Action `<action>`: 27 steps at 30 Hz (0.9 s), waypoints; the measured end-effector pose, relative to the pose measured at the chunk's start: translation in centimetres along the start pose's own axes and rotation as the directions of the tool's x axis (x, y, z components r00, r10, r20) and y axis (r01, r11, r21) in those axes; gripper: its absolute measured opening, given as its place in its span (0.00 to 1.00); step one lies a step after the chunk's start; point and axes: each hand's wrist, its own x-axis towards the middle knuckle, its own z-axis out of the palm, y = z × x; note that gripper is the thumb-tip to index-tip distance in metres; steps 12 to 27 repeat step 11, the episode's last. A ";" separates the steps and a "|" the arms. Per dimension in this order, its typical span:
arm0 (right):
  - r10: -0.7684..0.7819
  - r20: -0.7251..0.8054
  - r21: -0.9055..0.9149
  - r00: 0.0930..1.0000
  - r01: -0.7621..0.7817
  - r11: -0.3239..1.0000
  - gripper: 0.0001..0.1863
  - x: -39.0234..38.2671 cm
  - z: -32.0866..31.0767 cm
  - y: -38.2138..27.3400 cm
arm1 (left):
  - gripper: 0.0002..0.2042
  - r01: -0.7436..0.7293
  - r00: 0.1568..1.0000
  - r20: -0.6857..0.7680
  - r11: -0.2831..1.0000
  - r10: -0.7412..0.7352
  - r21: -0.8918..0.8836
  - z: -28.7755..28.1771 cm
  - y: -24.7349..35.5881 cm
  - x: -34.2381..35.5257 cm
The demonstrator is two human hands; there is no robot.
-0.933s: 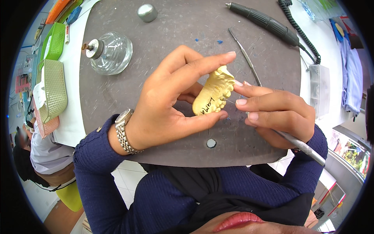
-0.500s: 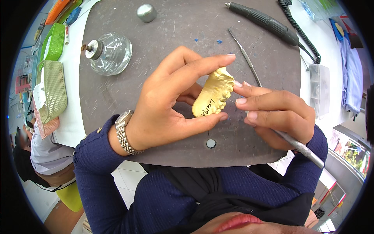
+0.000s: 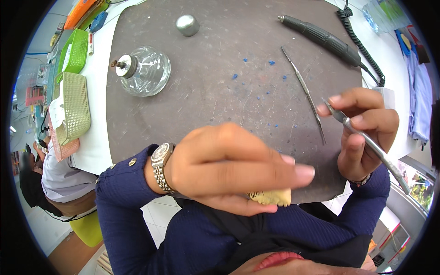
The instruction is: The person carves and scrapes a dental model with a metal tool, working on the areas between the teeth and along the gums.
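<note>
My left hand (image 3: 224,167) is closed around a yellow plaster dental cast (image 3: 275,197), low by the mat's near edge. Most of the cast is hidden behind the fingers; its toothed edge and a bit of dark handwriting show past them. The fingers are slightly smeared by motion. Off to the right, apart from the cast, my right hand (image 3: 366,137) grips a metal carving knife (image 3: 384,159) with a knurled handle, its short blade pointing up and left. A slim double-ended metal carver (image 3: 305,87) lies on the mat, left of that hand.
A glass spirit lamp (image 3: 149,73) stands at the left of the brown mat (image 3: 197,101), its metal cap (image 3: 187,25) farther back. Blue crumbs (image 3: 272,63) dot the mat. A black handpiece (image 3: 321,40) with a coiled cord lies far right. Baskets (image 3: 78,107) line the left side.
My left hand has brought the cast down toward me and turned it. My right hand has drawn away to the right with the knife, whose blade now shows. The view has shifted slightly.
</note>
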 end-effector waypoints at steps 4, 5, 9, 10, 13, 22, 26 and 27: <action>0.026 0.018 -0.134 1.000 -0.023 0.991 0.10 0.6 0.1 0.7 | 0.25 -0.065 0.998 -0.026 0.994 0.063 -0.087 0.3 0.2 -0.4; 0.030 0.029 -0.200 0.999 -0.024 0.979 0.08 0.8 0.0 0.9 | 0.26 -0.069 0.998 -0.010 0.997 0.069 -0.038 0.2 0.1 -0.3; 0.022 0.071 -0.556 0.997 0.022 0.831 0.06 2.3 -1.5 2.0 | 0.33 -0.011 1.000 0.001 0.962 0.011 0.271 -1.1 -0.9 -0.2; 0.052 0.062 -0.607 0.997 -0.003 0.794 0.06 2.4 -1.9 2.1 | 0.35 0.054 0.998 -0.050 0.941 -0.040 0.334 -1.4 -1.7 -0.5; 0.074 0.052 -0.653 0.996 -0.022 0.757 0.07 2.7 -2.4 2.2 | 0.35 0.045 0.998 -0.048 0.940 -0.030 0.339 -1.4 -1.3 -0.3; 0.074 0.052 -0.653 0.996 -0.022 0.757 0.07 2.7 -2.4 2.2 | 0.35 0.045 0.998 -0.048 0.940 -0.030 0.339 -1.4 -1.3 -0.3; 0.074 0.052 -0.653 0.996 -0.022 0.757 0.07 2.7 -2.4 2.2 | 0.35 0.045 0.998 -0.048 0.940 -0.030 0.339 -1.4 -1.3 -0.3; 0.074 0.052 -0.653 0.996 -0.022 0.757 0.07 2.7 -2.4 2.2 | 0.35 0.045 0.998 -0.048 0.940 -0.030 0.339 -1.4 -1.3 -0.3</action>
